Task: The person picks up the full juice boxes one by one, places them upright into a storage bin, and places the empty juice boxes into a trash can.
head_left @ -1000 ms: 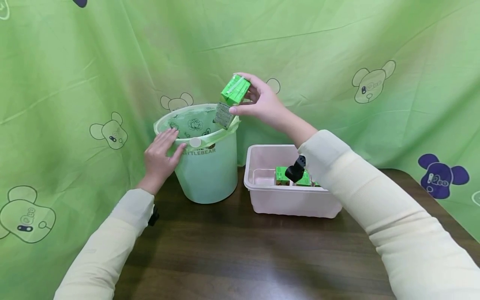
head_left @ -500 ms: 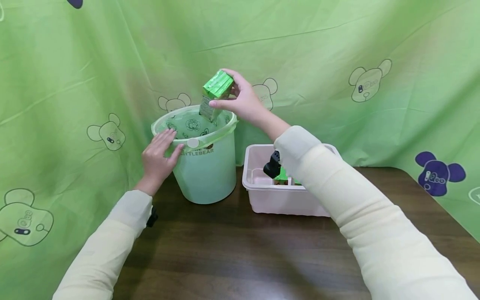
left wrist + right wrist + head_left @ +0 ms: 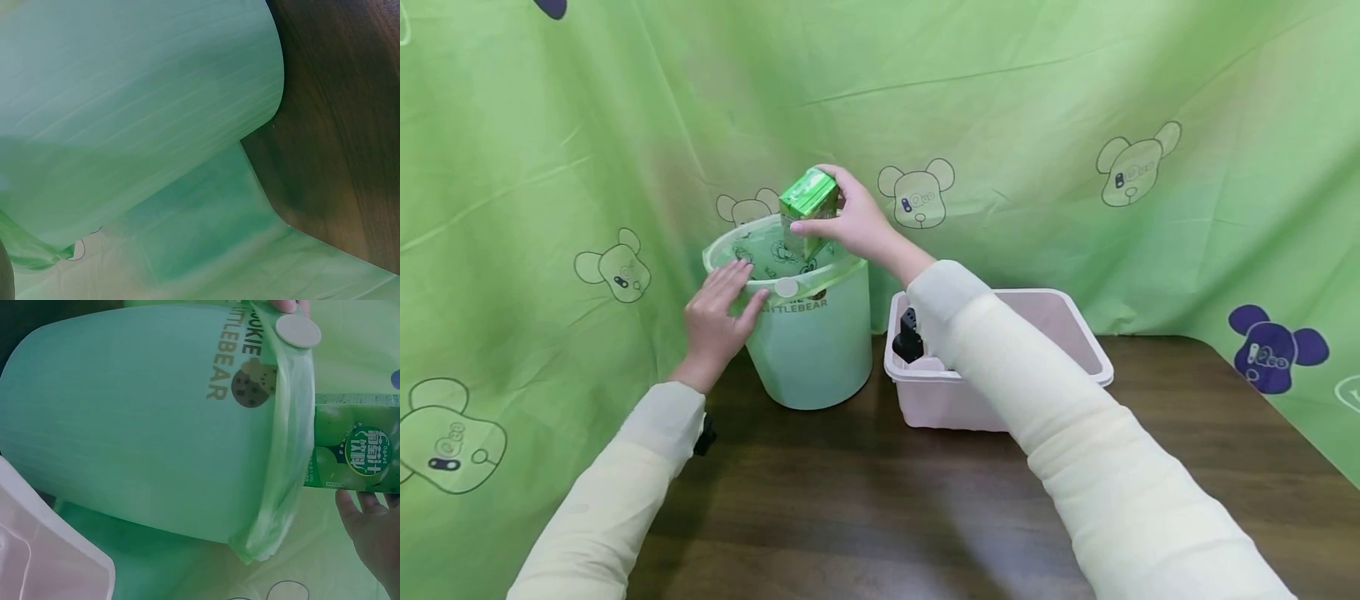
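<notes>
My right hand (image 3: 859, 218) pinches a green grape juice box (image 3: 808, 193) between thumb and fingers, at the mouth of a mint-green trash bin (image 3: 812, 358). The box is upright, its lower end overlapping the bin's opening in the head view. In the right wrist view the juice box (image 3: 356, 447) shows its printed front, its lower end hidden behind the bin's rim, with my right hand (image 3: 375, 534) below it in that view. My left hand (image 3: 718, 321) rests at the bin's front left rim, fingers extended over the edge and thumb along the outside.
A light green liner bag (image 3: 289, 437) is folded over the bin's rim. Right of the bin stands a pale pink plastic basin (image 3: 955, 404), partly covered by the right sleeve (image 3: 1037, 400). Both stand on a dark wooden table (image 3: 820, 500) before a green curtain (image 3: 1000, 83).
My right hand has carried the juice box left from the bin's right rim, then down into its mouth. The left hand has stayed at the rim.
</notes>
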`<state>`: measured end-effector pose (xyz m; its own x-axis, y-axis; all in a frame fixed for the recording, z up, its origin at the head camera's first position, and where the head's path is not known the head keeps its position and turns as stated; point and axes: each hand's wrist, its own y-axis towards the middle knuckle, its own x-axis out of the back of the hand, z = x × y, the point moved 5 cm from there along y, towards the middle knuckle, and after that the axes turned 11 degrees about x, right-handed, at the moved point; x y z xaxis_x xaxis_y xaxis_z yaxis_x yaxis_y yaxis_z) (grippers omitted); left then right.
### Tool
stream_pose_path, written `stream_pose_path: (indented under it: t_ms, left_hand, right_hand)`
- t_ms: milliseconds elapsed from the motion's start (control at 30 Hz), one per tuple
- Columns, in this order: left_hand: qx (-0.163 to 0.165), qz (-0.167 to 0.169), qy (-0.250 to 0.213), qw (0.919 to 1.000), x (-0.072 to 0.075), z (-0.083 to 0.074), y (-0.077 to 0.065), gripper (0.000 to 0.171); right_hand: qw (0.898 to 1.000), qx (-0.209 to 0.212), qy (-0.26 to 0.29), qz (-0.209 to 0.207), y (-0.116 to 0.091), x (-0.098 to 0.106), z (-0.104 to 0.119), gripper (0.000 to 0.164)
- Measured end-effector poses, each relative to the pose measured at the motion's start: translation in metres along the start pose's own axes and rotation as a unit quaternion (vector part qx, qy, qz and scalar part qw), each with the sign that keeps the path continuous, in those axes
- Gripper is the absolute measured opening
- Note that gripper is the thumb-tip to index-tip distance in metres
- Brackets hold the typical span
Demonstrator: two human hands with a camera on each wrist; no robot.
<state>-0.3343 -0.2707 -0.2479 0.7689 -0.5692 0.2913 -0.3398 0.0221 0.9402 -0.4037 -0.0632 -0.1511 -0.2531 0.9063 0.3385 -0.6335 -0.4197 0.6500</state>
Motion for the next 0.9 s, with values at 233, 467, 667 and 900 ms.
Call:
stream_pose_path:
  t_ms: [233, 467, 667, 900]
  left_hand:
    - [-0.002, -0.001, -0.001, 1.0, 0.003, 0.0, 0.0, 0.049]
    - [-0.003, 0.002, 0.0, 1.0, 0.003, 0.0, 0.0, 0.048]
    - [-0.003, 0.003, 0.001, 1.0, 0.005, 0.001, 0.0, 0.046]
    - [-0.004, 0.01, 0.006, 0.9999, 0.006, 0.001, 0.001, 0.045]
  right_hand:
    - [0.996, -0.036, -0.076, 0.034, 0.003, -0.01, -0.004, 0.089]
    - [0.99, -0.065, -0.11, 0.055, 0.005, -0.015, -0.008, 0.094]
    - [0.988, -0.078, -0.12, 0.064, 0.007, -0.02, -0.011, 0.094]
    - [0.983, -0.085, -0.141, 0.077, 0.011, -0.022, -0.017, 0.093]
